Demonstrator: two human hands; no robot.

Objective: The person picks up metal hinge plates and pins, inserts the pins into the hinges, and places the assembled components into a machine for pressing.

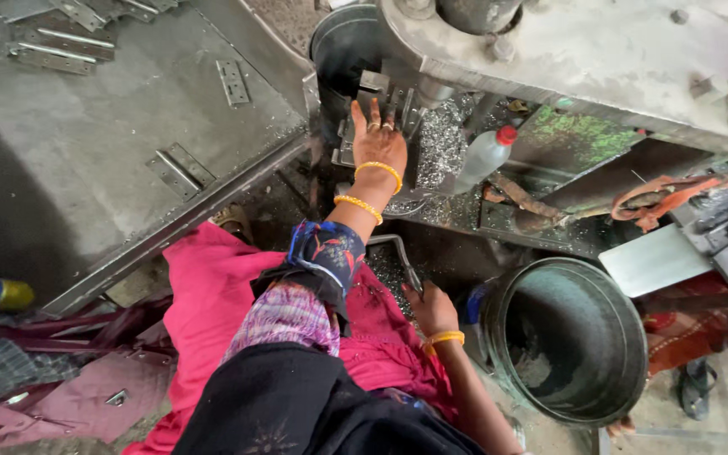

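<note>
Two hands: both at work, apart from each other.
Left hand (378, 139): flat, fingers spread wide, pressed on the small grey metal fixture block (372, 88) under the big grey press machine (566, 59); holding nothing visible.
Right hand (431, 307): lower down, closed around the end of the bent grey metal lever handle (398, 253).
Wrists: yellow bangles on both.
Beside left hand: heap of shiny metal shavings (441, 139), then a clear plastic bottle with red cap (486, 156), tilted.
Right of right hand: round dark metal bucket (570, 337), open, near the wrist.
Left side: sloping grey metal surface (86, 135) carrying flat grey metal hinge pieces (177, 168), well apart from both hands.
Lap: bright pink cloth (204, 295).
</note>
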